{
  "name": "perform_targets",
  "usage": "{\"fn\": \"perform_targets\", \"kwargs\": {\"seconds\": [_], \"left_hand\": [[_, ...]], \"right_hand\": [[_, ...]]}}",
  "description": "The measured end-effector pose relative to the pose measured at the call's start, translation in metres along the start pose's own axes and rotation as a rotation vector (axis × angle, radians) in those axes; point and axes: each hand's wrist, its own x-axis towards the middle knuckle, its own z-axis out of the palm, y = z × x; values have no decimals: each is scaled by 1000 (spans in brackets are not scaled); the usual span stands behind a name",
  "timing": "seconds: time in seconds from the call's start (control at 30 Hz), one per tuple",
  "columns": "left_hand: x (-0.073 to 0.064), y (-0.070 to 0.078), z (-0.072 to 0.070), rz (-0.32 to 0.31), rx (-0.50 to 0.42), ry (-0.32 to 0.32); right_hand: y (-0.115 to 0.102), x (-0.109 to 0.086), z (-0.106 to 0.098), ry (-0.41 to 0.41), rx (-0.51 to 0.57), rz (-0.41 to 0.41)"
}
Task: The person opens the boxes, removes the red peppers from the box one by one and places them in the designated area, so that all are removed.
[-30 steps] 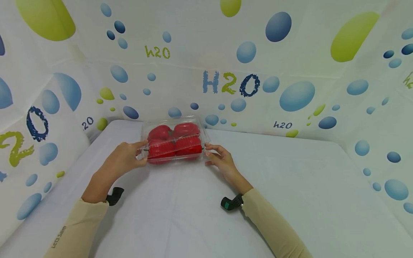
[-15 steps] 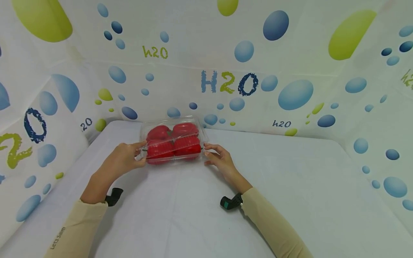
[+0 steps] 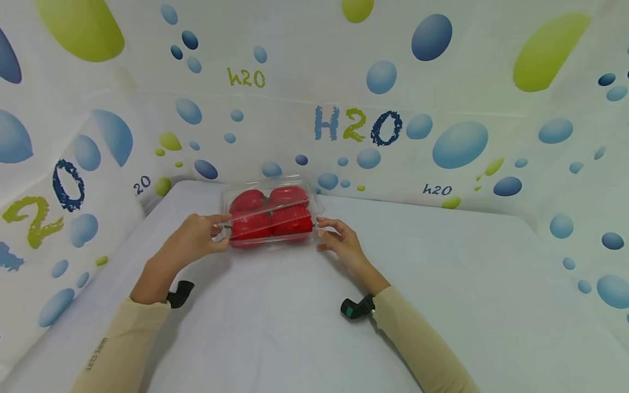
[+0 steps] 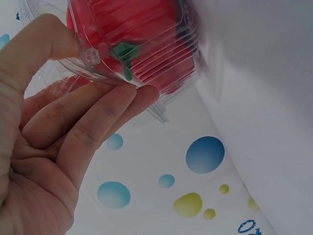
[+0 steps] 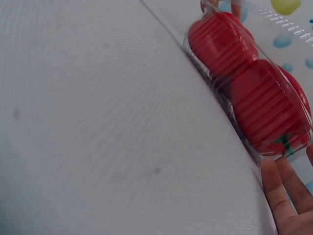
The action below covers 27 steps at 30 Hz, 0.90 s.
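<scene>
A clear plastic clamshell box (image 3: 269, 244) sits at the back of the white-covered table, left of centre. Several red bell peppers (image 3: 291, 221) with green stems fill it, seen through the plastic. My left hand (image 3: 199, 237) holds the box's left end; in the left wrist view, thumb and fingers pinch its rim, close to a green stem (image 4: 126, 56). At the opposite end, my right hand (image 3: 345, 245) holds the box with bent fingers. The right wrist view shows only some fingertips (image 5: 271, 174) against the box's end. Whether the lid is fastened I cannot tell.
White sheeting (image 3: 295, 82) printed with blue and green bubbles and "H2O" rises behind and along both sides of the table. A white cloth (image 3: 427, 284) covers the table. Dark devices (image 3: 357, 308) are worn on both wrists.
The whole head view has shifted slightly, so everything appears a little further right. Both hands keep their places at the box's ends, and the box stays put on the table.
</scene>
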Motion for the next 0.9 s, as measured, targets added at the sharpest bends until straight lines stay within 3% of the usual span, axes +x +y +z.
{"fn": "perform_targets", "kwargs": {"seconds": [0.27,0.5,0.77,0.9], "left_hand": [[1,1,-2,3,-25,-23],[1,-1,0,-31,-8,-20],[-1,0,5,-19,-5,33],[-1,2,7,-29,1,102]], "right_hand": [[0,0,-2,-12,-10,-2],[1,1,-2,-12,2,-6],[0,-1,-1,-11,13,-16],[1,0,-3,13,26,-14]]}}
